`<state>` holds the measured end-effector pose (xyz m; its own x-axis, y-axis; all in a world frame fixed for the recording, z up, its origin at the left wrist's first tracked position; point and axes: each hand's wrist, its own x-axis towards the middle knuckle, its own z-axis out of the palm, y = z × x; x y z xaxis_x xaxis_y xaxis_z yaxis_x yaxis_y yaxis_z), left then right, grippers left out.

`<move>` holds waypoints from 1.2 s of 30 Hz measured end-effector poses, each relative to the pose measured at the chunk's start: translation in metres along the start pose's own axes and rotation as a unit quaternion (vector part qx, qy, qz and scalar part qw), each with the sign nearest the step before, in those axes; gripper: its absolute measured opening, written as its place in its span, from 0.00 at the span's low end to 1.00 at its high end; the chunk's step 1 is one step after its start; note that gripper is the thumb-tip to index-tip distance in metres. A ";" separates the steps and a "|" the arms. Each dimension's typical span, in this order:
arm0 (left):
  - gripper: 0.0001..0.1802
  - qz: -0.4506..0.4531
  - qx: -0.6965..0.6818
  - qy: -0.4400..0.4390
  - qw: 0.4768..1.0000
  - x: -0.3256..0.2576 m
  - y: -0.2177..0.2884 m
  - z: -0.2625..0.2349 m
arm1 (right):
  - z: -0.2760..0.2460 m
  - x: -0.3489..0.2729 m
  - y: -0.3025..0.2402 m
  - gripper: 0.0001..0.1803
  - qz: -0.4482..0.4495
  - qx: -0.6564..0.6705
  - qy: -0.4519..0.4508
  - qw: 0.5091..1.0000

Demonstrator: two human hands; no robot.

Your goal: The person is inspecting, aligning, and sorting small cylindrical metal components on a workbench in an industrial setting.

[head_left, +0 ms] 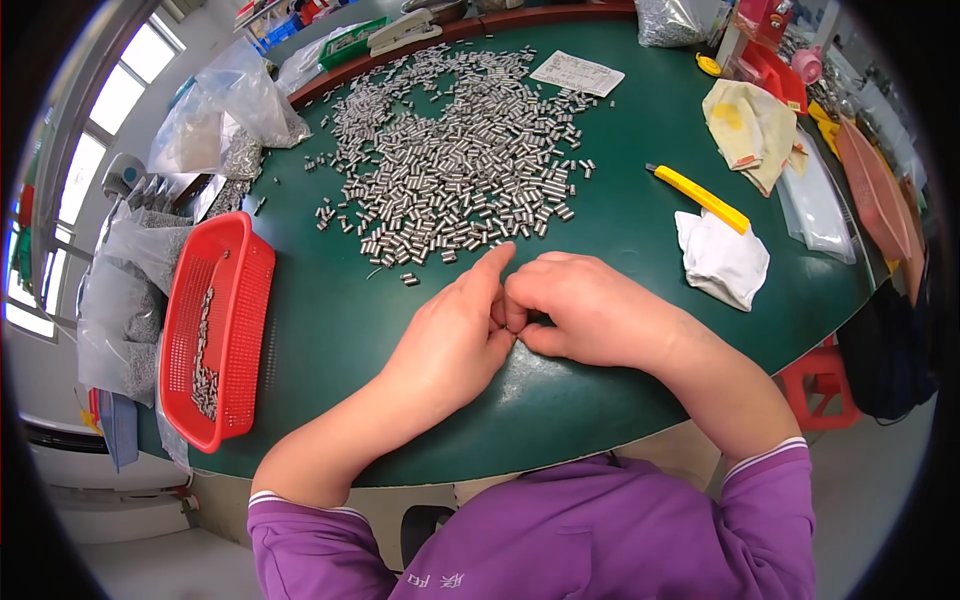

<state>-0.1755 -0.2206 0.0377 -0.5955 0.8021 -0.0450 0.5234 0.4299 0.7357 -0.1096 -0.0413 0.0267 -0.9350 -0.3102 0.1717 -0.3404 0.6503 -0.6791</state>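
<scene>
My left hand (455,330) and my right hand (575,308) meet over the green table, fingertips pressed together. The left index finger stretches forward, while the other fingers and thumb pinch against those of the right. Whatever sits between the fingertips is hidden. Just beyond the hands spreads a big pile of small silver metal cylinders (450,160). A few lie loose at its near edge, close to my left hand. To the left, a red plastic basket (255,330) has a small amount of the same metal pieces along its bottom.
Plastic bags of metal parts (130,310) crowd the left side. On the right lie a yellow utility knife (705,200), a white cloth (722,262) and a stained cream glove (750,130). A paper slip (577,73) rests by the pile. A raised brown edge (330,80) borders the table's far side.
</scene>
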 end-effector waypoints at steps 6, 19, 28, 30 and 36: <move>0.37 -0.016 0.011 -0.011 1.000 0.000 0.008 -0.003 | -0.003 0.000 -0.002 0.09 0.017 0.033 0.017 0.999; 0.23 0.058 0.064 0.040 0.995 0.000 -0.001 0.008 | -0.046 -0.019 -0.005 0.12 0.056 -0.115 0.229 0.965; 0.08 0.185 0.129 0.055 0.973 0.001 0.000 0.011 | -0.070 -0.118 0.020 0.10 0.167 -0.277 0.211 0.923; 0.13 0.216 0.114 0.049 0.968 0.008 0.008 0.019 | -0.072 -0.118 0.021 0.12 0.188 -0.271 0.182 0.926; 0.24 0.324 0.166 0.033 0.931 0.051 0.063 0.074 | -0.079 -0.126 0.024 0.15 0.241 -0.143 0.243 0.929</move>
<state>-0.1278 -0.1221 0.0317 -0.1207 0.9148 0.3855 0.9384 -0.0216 0.3450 -0.0080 0.0676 0.0452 -0.8961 0.3693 0.2461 0.1816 0.8112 -0.5559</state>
